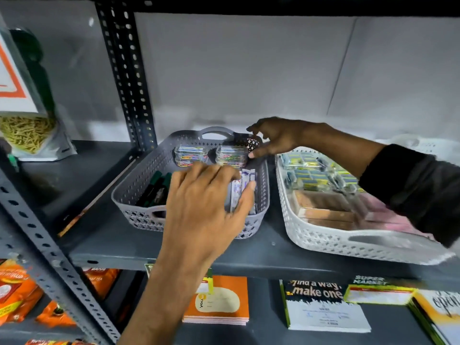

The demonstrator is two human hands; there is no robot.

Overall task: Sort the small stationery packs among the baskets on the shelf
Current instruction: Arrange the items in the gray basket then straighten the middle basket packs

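Observation:
A grey perforated basket [129, 195] sits on the shelf with clear boxes of coloured paper clips [191, 154] at its back, dark markers [155, 189] at its left and thin white packs [245, 180] at its right. My left hand [206, 207] rests over the white packs, thumb and fingers closed around them. My right hand [276, 138] reaches across to the basket's back right corner, fingers apart, pinching near a small black dotted item [249, 143] beside the second clip box [230, 155]. A white basket [323, 242] to the right holds staple packs [313, 170] and brown boxes [326, 207].
A perforated steel upright [127, 70] stands left of the grey basket, with a snack bag [27, 130] beyond it. Notebooks [219, 300] and booklets [321, 305] lie on the shelf below. Orange packets [17, 292] fill the lower left.

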